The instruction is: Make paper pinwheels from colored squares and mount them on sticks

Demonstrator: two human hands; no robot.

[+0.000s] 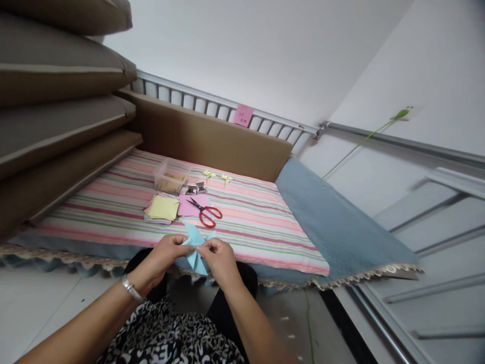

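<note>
A light blue paper pinwheel [194, 235] is held between both hands in front of my lap, its folded points sticking out up and down. My left hand [173, 248] pinches its left side between thumb and fingers. At its centre and right side, my right hand [220, 255] closes its thumb and forefinger on the paper; any small part under those fingertips is hidden. Just beyond lie open scissors with red handles [208, 217], their blades over pink paper [185, 206]. To their left is a stack of square paper sheets, yellow on top [162, 207].
A clear plastic box [170, 177] with thin yellowish items stands behind the paper, beside a small silvery packet [194, 188]. Two small yellow pinwheels [226, 178] lie farther back on the striped cloth [257, 222]. Stacked cushions [64, 81] rise at left; a brown board [212, 136] lines the back.
</note>
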